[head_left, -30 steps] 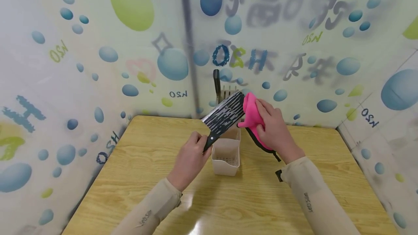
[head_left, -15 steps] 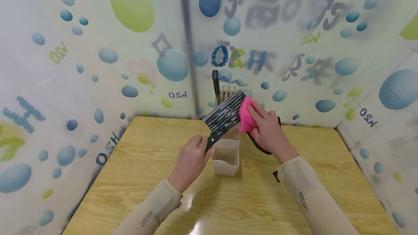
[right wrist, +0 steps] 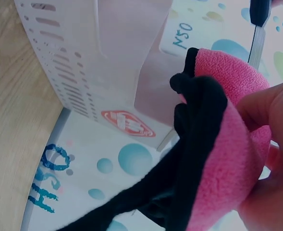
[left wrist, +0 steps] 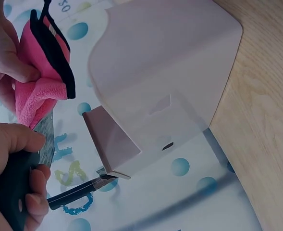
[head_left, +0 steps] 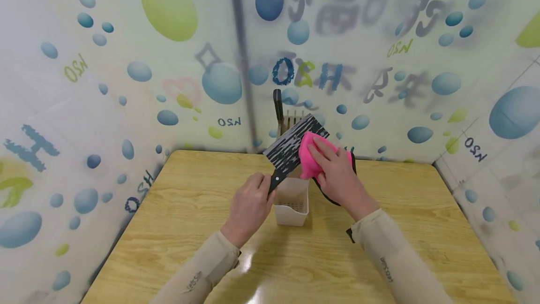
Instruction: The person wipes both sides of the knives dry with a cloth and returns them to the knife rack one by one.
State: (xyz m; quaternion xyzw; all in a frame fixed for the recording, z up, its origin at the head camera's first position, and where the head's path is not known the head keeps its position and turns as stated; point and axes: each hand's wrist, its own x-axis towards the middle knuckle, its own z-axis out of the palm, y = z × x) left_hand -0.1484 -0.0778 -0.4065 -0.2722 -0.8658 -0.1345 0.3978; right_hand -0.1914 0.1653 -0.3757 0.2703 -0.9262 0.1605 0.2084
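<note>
My left hand (head_left: 250, 205) grips the black handle of a cleaver (head_left: 283, 150), its dark, streaked blade slanting up to the right. On the blade lies a pink cloth (head_left: 309, 156) with black edging, held by my right hand (head_left: 339, 172). The blade's far corner sticks out beyond the cloth. In the left wrist view, fingers curl round the cleaver handle (left wrist: 9, 187), and the cloth (left wrist: 38, 98) hangs just above it. The right wrist view shows thumb and fingers pinching the fuzzy cloth (right wrist: 223, 168), its black band dangling loose.
Behind and below the cleaver, a pale plastic utensil holder (head_left: 291, 217) stands on the wooden table (head_left: 190, 210). A second black-handled knife (head_left: 277, 104) stands upright in its back part. Bubble-patterned walls (head_left: 168, 60) enclose the table's back and sides.
My right hand has slid the cloth left and down along the blade, from its far end toward the handle. The blade's far corner has come into view. My left hand keeps its grip, almost still.
</note>
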